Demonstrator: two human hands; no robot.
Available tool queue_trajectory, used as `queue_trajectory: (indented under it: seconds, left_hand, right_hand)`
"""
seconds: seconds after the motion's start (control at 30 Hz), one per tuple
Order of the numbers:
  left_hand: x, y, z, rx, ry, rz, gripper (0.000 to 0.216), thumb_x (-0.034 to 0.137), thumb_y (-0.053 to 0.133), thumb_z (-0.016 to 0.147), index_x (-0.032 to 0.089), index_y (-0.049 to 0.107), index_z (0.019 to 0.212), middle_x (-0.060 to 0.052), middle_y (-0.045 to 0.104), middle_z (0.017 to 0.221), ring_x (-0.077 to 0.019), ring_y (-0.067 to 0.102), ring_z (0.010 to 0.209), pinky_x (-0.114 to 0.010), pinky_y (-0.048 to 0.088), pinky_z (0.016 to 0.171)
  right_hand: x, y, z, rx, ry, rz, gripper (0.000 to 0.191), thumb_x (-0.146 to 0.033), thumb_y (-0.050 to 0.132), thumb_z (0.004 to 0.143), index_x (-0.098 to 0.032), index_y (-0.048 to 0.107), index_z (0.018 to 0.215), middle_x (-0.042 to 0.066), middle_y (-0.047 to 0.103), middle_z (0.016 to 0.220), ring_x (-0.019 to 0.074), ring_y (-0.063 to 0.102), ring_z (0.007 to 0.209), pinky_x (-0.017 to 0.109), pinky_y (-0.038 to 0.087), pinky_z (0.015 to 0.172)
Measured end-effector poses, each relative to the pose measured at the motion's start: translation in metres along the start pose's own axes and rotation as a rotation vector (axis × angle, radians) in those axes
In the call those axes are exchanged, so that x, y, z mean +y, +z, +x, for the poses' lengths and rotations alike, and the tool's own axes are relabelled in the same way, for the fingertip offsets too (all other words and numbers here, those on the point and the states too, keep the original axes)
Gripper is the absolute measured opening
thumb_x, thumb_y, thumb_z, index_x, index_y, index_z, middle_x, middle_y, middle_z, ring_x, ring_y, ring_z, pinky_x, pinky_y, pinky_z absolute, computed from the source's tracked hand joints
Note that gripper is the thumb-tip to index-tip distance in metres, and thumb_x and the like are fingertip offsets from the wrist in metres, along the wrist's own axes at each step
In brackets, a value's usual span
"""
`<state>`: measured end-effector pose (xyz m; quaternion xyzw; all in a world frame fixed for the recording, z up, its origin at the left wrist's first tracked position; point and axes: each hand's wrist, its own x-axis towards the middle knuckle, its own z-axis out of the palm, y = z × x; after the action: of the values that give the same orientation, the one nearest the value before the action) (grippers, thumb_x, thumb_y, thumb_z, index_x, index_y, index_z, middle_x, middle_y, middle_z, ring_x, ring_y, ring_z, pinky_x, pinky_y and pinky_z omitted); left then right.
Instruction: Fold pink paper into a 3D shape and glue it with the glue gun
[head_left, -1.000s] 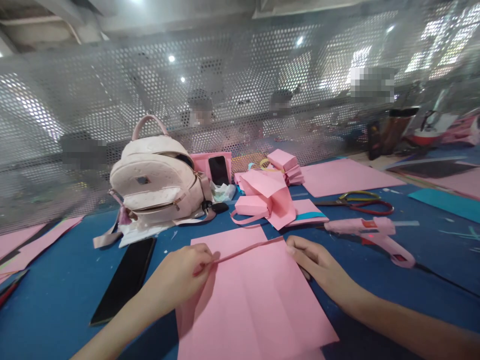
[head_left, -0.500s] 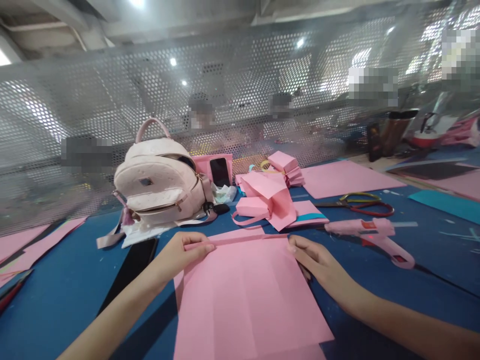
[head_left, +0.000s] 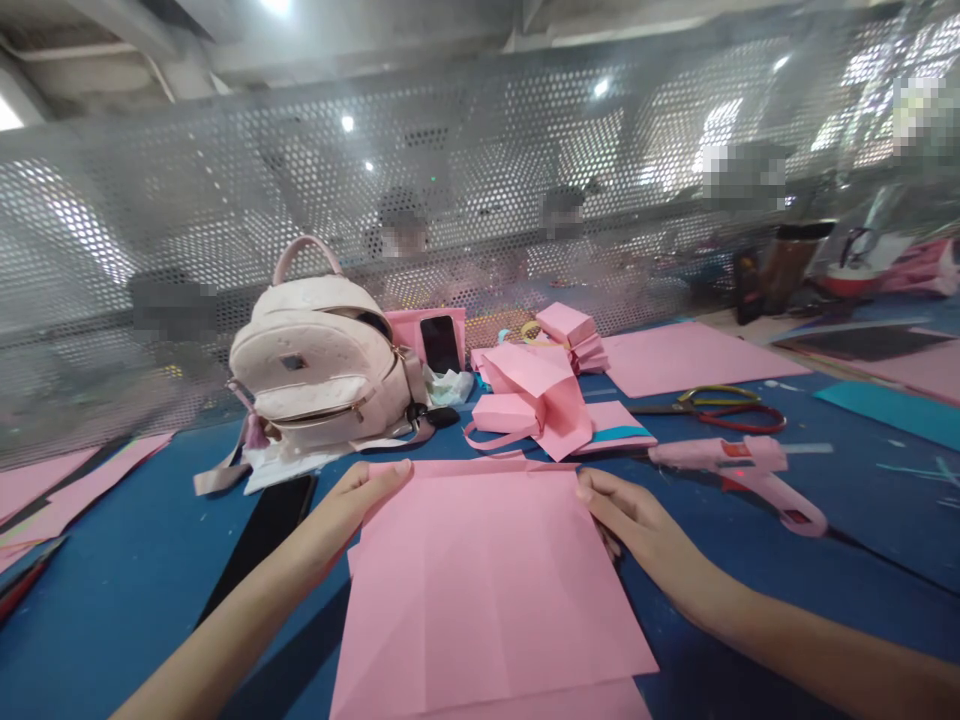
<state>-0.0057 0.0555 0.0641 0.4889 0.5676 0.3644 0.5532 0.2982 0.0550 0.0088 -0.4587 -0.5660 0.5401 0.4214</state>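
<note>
A pink paper sheet [head_left: 487, 580] with faint lengthwise creases stretches between both hands, its far edge raised off the table. My left hand [head_left: 375, 490] pinches the far left corner, thumb on top. At the far right corner, my right hand [head_left: 611, 505] grips the sheet between thumb and curled fingers. Another pink sheet [head_left: 600, 700] lies underneath and shows at the near edge. Just beyond the far edge sits a folded pink paper piece [head_left: 540, 395] with a strip loop. To the right of my right hand lies a pink glue gun [head_left: 739, 465].
Scissors [head_left: 712, 407] rest behind the glue gun, whose cord runs right. A cream backpack [head_left: 315, 350] stands back left, with a dark flat phone-like object [head_left: 259, 540] before it. A large pink sheet [head_left: 697, 358] and a blue strip [head_left: 889, 405] lie right. A perforated metal screen [head_left: 480, 200] closes off the back.
My left hand has shifted slightly left and up, its thumb now along the far edge. The sheet's left far edge has unfolded flatter. My right hand stays nearly in place.
</note>
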Motion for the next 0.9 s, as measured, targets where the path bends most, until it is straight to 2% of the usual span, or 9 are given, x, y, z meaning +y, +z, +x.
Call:
queue_trajectory:
  seconds: [0.17,0.5,0.67,0.77,0.9]
  left_hand:
    - [-0.0025,0.0002,-0.0005,0.028,0.019,-0.019,0.049,0.062,0.077,0.074,0.014,0.068,0.074,-0.002,0.068,0.068,-0.0149,0.061,0.060,-0.021,0.043,0.056]
    - [-0.0027,-0.0035,0.0035,-0.090,0.073,0.032,0.057,0.070,0.071,0.074,0.013,0.070,0.071,-0.005,0.068,0.063,-0.0151,0.060,0.057,-0.021,0.043,0.055]
    - [0.0002,-0.0029,0.0046,-0.104,0.158,0.155,0.045,0.060,0.069,0.082,0.015,0.069,0.075,-0.003,0.065,0.069,-0.0157,0.056,0.065,-0.023,0.042,0.062]
    - [0.0010,-0.0009,0.0063,-0.083,0.220,0.245,0.038,0.051,0.073,0.080,0.016,0.064,0.071,0.000,0.057,0.070,-0.0146,0.049,0.070,-0.022,0.036,0.064]
    - [0.0007,0.0022,0.0041,-0.160,0.228,0.336,0.042,0.047,0.069,0.083,0.017,0.051,0.061,0.004,0.040,0.062,-0.0111,0.034,0.062,-0.023,0.025,0.057]
  right_hand:
    - [-0.0006,-0.0004,0.0003,-0.009,0.004,0.005,0.056,-0.073,0.065,0.078,-0.021,0.044,0.069,-0.009,0.037,0.056,0.0080,0.036,0.048,0.022,0.029,0.047]
    - [0.0015,-0.0001,0.0014,-0.023,0.008,0.015,0.055,-0.071,0.063,0.081,-0.021,0.044,0.070,-0.008,0.041,0.058,0.0086,0.039,0.049,0.022,0.032,0.048]
    - [0.0088,-0.0050,0.0016,-0.043,-0.008,-0.001,0.049,-0.067,0.057,0.087,-0.021,0.049,0.074,-0.006,0.045,0.056,0.0100,0.041,0.049,0.023,0.032,0.049]
    - [0.0087,-0.0068,0.0008,-0.131,-0.056,-0.059,0.045,-0.063,0.052,0.092,-0.020,0.052,0.079,-0.005,0.047,0.060,0.0107,0.043,0.051,0.024,0.033,0.051]
    - [0.0042,-0.0044,0.0002,-0.161,-0.193,-0.196,0.029,-0.049,0.057,0.092,-0.020,0.058,0.097,0.001,0.056,0.086,0.0141,0.053,0.072,0.024,0.040,0.061]
